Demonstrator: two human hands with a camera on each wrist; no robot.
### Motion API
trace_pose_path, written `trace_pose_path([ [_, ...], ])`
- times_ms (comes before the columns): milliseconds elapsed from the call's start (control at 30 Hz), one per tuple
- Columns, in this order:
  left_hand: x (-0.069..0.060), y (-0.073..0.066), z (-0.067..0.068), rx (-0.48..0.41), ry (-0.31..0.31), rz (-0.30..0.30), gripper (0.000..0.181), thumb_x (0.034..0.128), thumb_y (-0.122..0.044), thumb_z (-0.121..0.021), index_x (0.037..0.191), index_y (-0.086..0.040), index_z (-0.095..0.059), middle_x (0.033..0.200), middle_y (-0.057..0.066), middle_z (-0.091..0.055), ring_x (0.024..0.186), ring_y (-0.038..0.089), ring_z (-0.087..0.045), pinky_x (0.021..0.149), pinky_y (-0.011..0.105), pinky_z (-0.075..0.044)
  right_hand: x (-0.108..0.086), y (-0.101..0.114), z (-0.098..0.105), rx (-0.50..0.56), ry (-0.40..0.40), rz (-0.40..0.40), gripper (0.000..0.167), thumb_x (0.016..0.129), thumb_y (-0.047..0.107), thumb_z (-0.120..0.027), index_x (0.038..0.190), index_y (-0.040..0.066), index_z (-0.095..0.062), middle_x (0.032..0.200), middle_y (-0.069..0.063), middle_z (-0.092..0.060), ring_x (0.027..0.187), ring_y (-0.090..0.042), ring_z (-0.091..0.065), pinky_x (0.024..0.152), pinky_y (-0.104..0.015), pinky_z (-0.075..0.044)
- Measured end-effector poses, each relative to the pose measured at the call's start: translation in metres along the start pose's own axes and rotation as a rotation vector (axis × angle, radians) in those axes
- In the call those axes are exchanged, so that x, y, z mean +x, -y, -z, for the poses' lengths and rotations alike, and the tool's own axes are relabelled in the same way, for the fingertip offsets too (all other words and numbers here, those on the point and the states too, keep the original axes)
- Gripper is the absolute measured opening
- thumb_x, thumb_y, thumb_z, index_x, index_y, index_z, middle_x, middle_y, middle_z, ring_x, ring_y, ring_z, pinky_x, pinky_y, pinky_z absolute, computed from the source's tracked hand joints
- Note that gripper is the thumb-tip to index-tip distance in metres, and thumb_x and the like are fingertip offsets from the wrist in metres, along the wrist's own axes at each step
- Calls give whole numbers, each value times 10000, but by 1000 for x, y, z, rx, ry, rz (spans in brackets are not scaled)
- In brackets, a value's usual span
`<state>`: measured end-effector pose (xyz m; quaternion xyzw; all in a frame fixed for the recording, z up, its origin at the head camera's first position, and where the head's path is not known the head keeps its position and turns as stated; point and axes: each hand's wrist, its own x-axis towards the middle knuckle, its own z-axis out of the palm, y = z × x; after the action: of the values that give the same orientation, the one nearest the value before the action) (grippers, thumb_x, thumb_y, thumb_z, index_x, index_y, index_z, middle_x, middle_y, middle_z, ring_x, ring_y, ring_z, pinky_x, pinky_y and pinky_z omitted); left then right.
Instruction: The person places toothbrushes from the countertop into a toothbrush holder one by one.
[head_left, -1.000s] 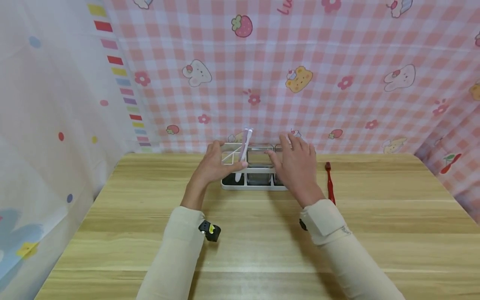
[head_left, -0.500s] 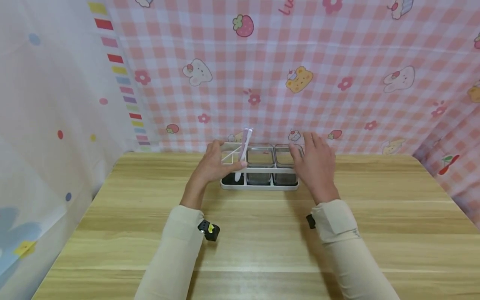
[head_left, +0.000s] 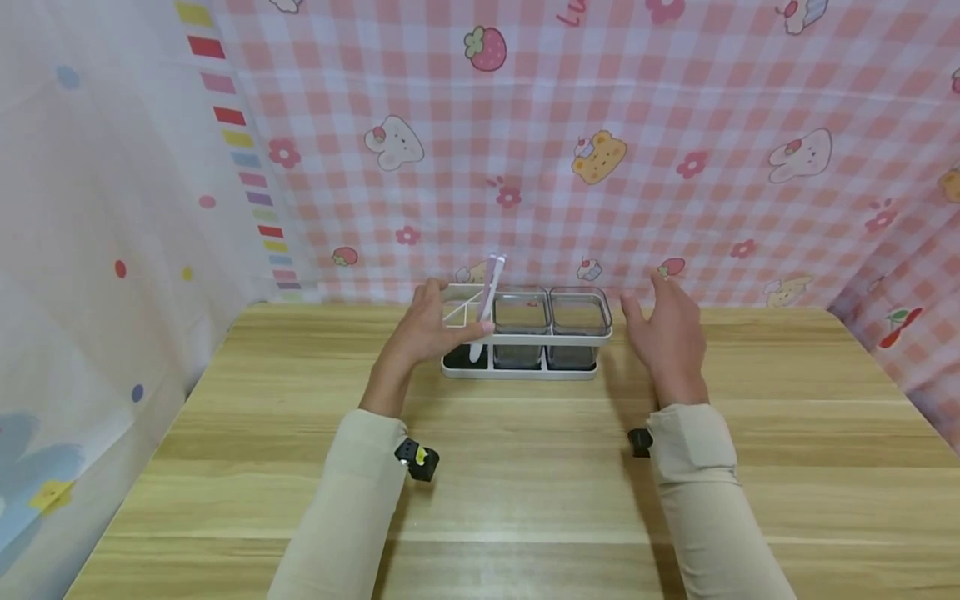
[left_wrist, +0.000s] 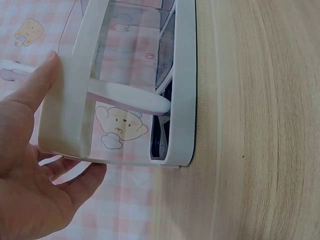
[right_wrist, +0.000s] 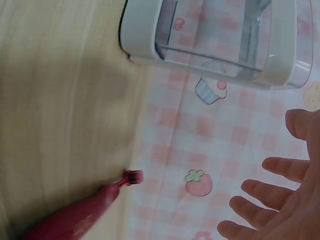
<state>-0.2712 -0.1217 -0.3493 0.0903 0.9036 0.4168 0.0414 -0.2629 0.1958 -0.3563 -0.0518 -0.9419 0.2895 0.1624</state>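
Observation:
My left hand (head_left: 431, 329) grips the left end of a white rack (head_left: 528, 375) standing at the back of the table. In the left wrist view, its thumb lies on the upper rail and its fingers reach round the end. A white handle (left_wrist: 127, 96) and a pale purple one, toothbrush-like, lean in the rack's left compartment. Clear square cups (head_left: 521, 315) fill the middle and right compartments. To the right of the rack, my right hand (head_left: 671, 342) hovers with its fingers extended, touching nothing. Below it lies a slim red dark-tipped tool (right_wrist: 75, 215), mostly hidden in the head view.
The wooden table (head_left: 517, 492) ends at a pink checked cloth (head_left: 540, 167) hanging right behind the rack. A pale curtain (head_left: 97, 233) hangs along the left side. Small black cameras (head_left: 417, 461) sit on both wrists.
My right hand has moved right, away from the right-hand cup and out over the red tool, uncovering the rack's right end. My left hand keeps its grip on the rack, which has not moved.

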Motion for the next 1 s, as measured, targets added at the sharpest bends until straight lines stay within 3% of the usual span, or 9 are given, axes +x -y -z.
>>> trace_pose_path([
  [400,-1,1,-1,-18,4,-15,1019,847,-463,-804,1578,-62,-219,1559,213,-259,1389,379,-352,1136,574,-306,-8,-19,-8,88,22,-50,668,1053,415,-476,1526,-46,-375,1543,-278,-383,1383,-461,-391,1116,-590,-312],
  [567,0,2,0,-19,3,-25,1016,847,-461,-805,1576,-59,-222,1553,222,-263,1388,383,-352,1138,569,-305,-10,-28,-11,131,65,-53,674,1047,375,-518,1527,-69,-354,1471,-316,-450,1309,-460,-472,1092,-589,-350],
  [667,0,2,0,-19,4,-21,1020,845,-459,-806,1578,-57,-221,1552,224,-265,1389,382,-353,1138,567,-306,-12,-33,-13,139,99,-64,691,1041,366,-538,1529,-81,-336,1446,-336,-462,1335,-469,-441,1109,-586,-330],
  [833,0,2,0,-25,4,-20,1013,847,-454,-806,1573,-52,-225,1535,229,-279,1376,379,-361,1135,560,-311,-14,-42,-13,95,149,-79,699,1036,360,-543,1522,-96,-331,1476,-335,-429,1359,-508,-387,1116,-599,-308],
  [1000,0,1,1,-37,9,-20,1011,849,-453,-805,1579,-69,-222,1547,219,-269,1387,372,-348,1140,565,-300,-14,-47,-12,-2,246,-130,627,1012,364,-563,1452,-66,-441,1416,-340,-477,1252,-535,-463,1034,-615,-391],
])
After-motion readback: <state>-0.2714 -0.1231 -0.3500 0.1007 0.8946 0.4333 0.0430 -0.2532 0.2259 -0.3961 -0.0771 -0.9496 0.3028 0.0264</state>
